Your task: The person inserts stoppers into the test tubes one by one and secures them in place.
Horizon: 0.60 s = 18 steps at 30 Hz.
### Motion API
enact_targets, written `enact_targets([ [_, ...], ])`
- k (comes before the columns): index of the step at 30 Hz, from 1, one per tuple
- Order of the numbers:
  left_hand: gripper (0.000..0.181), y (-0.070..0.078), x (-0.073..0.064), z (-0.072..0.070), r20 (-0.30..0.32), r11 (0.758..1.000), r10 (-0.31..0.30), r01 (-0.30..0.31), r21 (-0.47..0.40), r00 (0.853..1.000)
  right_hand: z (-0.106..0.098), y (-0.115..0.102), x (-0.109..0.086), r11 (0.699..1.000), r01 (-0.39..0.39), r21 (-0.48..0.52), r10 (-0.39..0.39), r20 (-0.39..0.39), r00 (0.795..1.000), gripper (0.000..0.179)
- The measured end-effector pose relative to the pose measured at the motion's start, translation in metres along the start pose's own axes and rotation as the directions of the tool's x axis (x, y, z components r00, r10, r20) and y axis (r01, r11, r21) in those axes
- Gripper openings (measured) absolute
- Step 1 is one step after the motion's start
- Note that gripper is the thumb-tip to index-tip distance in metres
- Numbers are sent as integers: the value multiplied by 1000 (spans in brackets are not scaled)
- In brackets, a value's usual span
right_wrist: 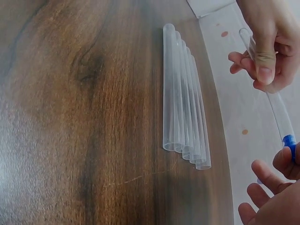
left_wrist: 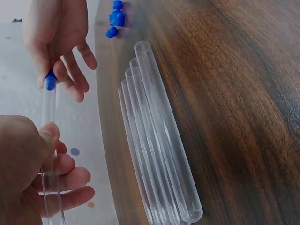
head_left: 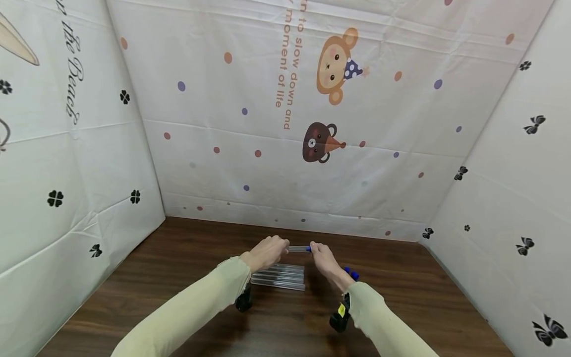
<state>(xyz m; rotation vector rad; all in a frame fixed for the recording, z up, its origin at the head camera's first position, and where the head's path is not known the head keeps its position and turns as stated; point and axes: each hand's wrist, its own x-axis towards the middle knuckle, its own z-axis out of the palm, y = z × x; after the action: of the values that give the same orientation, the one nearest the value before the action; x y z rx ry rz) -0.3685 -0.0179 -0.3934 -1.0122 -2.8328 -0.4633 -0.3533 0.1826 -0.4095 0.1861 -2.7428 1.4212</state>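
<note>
Five clear test tubes lie side by side on the dark wood tabletop, nearest the wearer, with loose blue stoppers apart from them to the right. Just beyond the row, held up off the surface, is one more test tube: the left hand pinches its body between thumb and fingers, while the right hand pinches a blue stopper at its mouth, the other fingers loosely spread. Capping looks like the step in hand, and it seems to call for stopper and mouth kept in line and a steady left grip; whether the stopper is fully seated, I cannot tell. The right wrist view reveals the tube's rounded end jutting past the left hand, hidden in the head view; the left wrist view shows the loose stoppers, which the right wrist view lacks. Farthest back hangs a pale printed cloth, its cartoon bear visible only from the head.
</note>
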Motion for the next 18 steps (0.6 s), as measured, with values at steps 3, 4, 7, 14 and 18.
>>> enact_targets([
  [3,12,0,1,0,-7,1000,5,-5,5,1000,0,-1,-1,1000,-4,24,4,0,1000,41],
  [4,12,0,1,0,-6,1000,3,-3,2,1000,0,-1,-1,1000,-6,27,6,0,1000,41],
  [7,15,0,1,1,-3,1000,-2,2,4,1000,0,-2,-1,1000,-3,24,3,6,1000,42],
  [14,20,-3,1,-1,25,999,23,-24,30,999,-2,2,0,986,14,-167,-16,-10,1000,48],
  [18,17,-8,1,-1,34,998,50,-51,40,998,-3,4,0,975,18,-219,-22,-15,1000,53],
])
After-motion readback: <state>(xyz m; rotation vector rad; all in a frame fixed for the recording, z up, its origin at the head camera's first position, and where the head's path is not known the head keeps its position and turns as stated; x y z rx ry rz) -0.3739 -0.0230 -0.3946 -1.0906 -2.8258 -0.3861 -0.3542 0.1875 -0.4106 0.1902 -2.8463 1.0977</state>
